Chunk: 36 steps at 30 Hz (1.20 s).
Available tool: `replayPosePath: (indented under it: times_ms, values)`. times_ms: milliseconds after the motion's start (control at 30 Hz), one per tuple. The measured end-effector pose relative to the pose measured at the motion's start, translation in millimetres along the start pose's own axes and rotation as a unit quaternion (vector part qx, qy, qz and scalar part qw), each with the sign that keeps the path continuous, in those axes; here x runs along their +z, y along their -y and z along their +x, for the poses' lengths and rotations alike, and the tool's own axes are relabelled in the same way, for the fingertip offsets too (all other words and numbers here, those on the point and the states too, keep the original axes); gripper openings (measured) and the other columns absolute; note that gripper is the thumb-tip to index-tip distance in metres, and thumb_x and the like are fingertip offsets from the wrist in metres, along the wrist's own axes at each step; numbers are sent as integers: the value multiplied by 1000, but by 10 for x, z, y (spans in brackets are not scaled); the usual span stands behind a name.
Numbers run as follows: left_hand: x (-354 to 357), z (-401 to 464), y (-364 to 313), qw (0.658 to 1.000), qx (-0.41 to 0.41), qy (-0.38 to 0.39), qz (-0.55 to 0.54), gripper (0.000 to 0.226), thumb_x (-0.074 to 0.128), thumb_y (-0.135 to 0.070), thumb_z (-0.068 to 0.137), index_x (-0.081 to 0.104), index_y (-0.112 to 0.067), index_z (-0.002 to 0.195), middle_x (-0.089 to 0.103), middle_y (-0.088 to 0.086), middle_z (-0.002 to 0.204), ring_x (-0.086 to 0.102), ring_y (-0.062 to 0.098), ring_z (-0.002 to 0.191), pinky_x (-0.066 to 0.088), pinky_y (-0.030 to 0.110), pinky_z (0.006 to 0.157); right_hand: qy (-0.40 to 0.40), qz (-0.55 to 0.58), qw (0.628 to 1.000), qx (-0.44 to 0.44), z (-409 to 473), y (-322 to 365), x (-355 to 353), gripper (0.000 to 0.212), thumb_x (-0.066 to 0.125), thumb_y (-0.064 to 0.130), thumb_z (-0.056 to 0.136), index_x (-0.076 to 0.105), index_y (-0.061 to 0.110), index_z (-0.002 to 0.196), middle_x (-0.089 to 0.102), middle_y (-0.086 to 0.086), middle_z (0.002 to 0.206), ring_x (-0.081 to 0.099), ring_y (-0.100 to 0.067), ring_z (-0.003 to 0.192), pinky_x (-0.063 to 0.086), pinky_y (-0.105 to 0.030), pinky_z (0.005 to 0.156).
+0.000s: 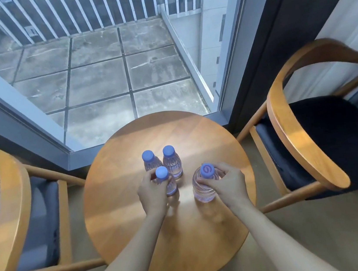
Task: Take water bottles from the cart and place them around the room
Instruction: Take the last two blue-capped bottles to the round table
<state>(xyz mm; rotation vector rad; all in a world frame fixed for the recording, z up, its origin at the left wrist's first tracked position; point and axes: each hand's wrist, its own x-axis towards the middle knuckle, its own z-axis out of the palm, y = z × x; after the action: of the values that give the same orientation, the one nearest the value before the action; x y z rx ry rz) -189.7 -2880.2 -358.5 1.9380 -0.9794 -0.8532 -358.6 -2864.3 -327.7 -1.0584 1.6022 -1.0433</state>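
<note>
Gripping one bottle each, both hands: left hand (152, 190) near bottle (170, 185); right hand (226, 182) wider bottle (203, 189).

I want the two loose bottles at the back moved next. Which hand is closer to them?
Left. The left hand grips a bottle right in front of the back pair; the right hand holds the larger bottle, off to their right.

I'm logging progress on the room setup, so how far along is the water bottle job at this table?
Done: two bottles stand free on the round table. In hand: the left hand grips a third bottle and the right hand grips a fourth bottle, both upright at the tabletop, not yet released. The cart is out of view, so what remains is unknown.
</note>
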Motion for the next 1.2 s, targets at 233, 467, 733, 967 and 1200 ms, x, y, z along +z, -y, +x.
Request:
replayPosePath:
  times_ms: [233,467,733,967,1200]
  values:
    - [43,7,14,1000,-5,-9,-22,27,77,-11,71,65,-12,96,64,-3,89,57,14,87,35,19,71,3,-4,1000,-1,0,-74,39,37,84,6,61,71,25,91,71,12,92,65,-7,92,53,-27,85]
    - [21,3,80,999,12,23,-41,27,76,-10,73,56,-16,90,63,0,92,57,16,89,40,9,69,4,-8,1000,-14,-37,-106,100,38,83,5,62,70,31,85,71,12,92,65,-6,92,53,-26,85]
    - [-90,-69,239,997,13,76,-4,30,73,-10,77,52,-16,99,58,-5,99,57,10,87,48,26,79,4,-14,1000,-10,-41,-150,172,34,82,4,63,71,25,88,71,9,94,65,-9,93,52,-29,87]
    - [29,-466,665,982,-66,172,-42,33,65,-4,82,60,-12,113,66,2,97,65,21,79,52,17,58,9,-27,999,-26,89,-249,236,29,82,7,64,72,23,87,71,10,89,64,-7,88,51,-19,80]
    - [414,-518,637,976,-12,213,-45,61,69,-12,82,44,-32,135,58,-7,109,63,6,94,50,26,90,14,-20,998,-53,290,-297,152,28,83,10,64,71,27,83,70,16,82,64,1,80,52,-18,78]
